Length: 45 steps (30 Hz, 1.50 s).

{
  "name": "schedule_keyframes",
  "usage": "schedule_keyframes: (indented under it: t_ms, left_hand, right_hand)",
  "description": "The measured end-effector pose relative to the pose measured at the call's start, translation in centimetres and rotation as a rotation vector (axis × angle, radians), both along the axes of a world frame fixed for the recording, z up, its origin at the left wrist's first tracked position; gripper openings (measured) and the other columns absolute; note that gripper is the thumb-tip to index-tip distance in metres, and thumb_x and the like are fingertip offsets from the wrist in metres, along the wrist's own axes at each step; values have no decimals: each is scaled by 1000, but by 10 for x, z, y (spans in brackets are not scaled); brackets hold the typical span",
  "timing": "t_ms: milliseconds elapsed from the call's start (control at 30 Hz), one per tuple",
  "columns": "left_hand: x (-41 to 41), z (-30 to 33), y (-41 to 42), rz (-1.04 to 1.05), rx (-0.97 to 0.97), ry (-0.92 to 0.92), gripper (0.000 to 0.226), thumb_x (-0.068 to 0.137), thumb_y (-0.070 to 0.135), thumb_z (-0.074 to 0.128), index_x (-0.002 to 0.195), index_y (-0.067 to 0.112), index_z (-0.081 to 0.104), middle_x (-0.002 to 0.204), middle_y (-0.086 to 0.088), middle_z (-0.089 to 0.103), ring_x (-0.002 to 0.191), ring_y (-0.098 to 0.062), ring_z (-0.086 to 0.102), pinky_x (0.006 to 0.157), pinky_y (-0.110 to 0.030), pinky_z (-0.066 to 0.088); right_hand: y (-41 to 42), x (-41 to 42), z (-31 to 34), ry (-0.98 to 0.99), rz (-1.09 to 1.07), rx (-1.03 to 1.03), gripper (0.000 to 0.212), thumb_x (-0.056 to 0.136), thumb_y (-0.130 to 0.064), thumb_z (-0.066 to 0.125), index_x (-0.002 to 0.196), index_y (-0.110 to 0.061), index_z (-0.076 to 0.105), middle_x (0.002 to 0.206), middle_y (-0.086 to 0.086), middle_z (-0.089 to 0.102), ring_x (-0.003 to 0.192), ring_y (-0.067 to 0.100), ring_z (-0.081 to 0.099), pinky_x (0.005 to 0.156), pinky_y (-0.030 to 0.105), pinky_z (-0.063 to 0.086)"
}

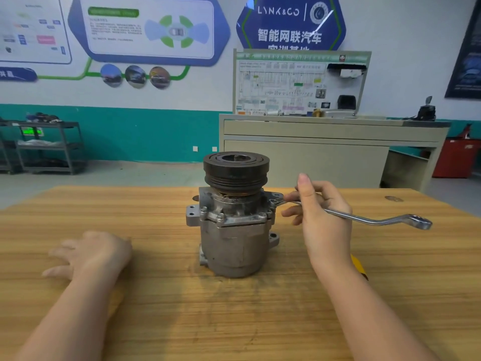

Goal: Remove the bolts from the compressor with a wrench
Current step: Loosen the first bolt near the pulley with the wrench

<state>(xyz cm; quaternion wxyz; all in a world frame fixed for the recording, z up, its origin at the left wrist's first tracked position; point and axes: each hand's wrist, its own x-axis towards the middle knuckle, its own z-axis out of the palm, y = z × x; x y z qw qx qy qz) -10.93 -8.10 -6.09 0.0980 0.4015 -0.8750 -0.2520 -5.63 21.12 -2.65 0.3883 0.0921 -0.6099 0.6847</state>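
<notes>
A grey metal compressor (234,243) stands upright on the wooden table (156,308), its dark pulley (236,169) on top. Several bolts (220,217) sit around its upper flange. A silver offset ring wrench (364,218) lies nearly level, its near end at a bolt on the compressor's right side, its far ring end free on the right. My right hand (321,214) holds the wrench shaft close to the compressor, thumb up, fingers curled round it. My left hand (91,254) rests flat on the table, left of the compressor and apart from it.
A yellow object (359,265) peeks out from behind my right forearm on the table. A dark stain (393,198) marks the far right of the tabletop. Beyond the table stand a beige cabinet (325,152) with a display board and a metal shelf rack (49,147).
</notes>
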Motion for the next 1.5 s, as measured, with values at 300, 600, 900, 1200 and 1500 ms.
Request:
schedule_keyframes:
  t_ms: [300, 600, 900, 1200, 1500]
  left_hand:
    - [45, 13, 120, -808, 140, 881, 109, 70, 81, 53, 150, 11, 25, 141, 1, 35, 132, -14, 33, 114, -36, 29]
    - [34, 7, 104, -948, 351, 840, 76, 72, 62, 67, 136, 26, 47, 131, 5, 54, 122, -7, 51, 107, -40, 44]
    - [27, 7, 100, -1002, 277, 812, 84, 72, 72, 50, 140, 24, 42, 135, 6, 47, 125, -5, 40, 103, -20, 31]
    - [19, 5, 93, -957, 335, 806, 104, 60, 78, 53, 149, 27, 38, 140, 6, 42, 123, 1, 40, 92, -3, 32]
    - [25, 5, 96, -891, 334, 818, 102, 65, 78, 63, 148, 25, 36, 141, 4, 32, 123, -1, 35, 103, -20, 28]
  right_hand:
    - [-35, -5, 3, 189, -477, 300, 43, 95, -49, 44, 67, -18, 53, 57, -9, 60, 59, -2, 58, 50, 5, 36]
    - [-20, -24, 18, -130, -40, -502, 53, 104, -31, 32, 60, -9, 53, 37, -3, 45, 31, 14, 36, 40, 19, 29]
    - [25, -44, 23, -443, 582, -671, 25, 98, -20, 52, 76, -9, 50, 53, 2, 59, 38, 4, 53, 37, 12, 42]
    - [1, 2, 21, 27, 80, 90, 16, 100, -14, 45, 84, -13, 46, 75, 9, 67, 61, 19, 70, 56, 24, 56]
    - [-23, 9, 6, 389, -442, 864, 15, 86, -24, 67, 79, -12, 66, 70, 1, 66, 59, 16, 62, 55, 24, 46]
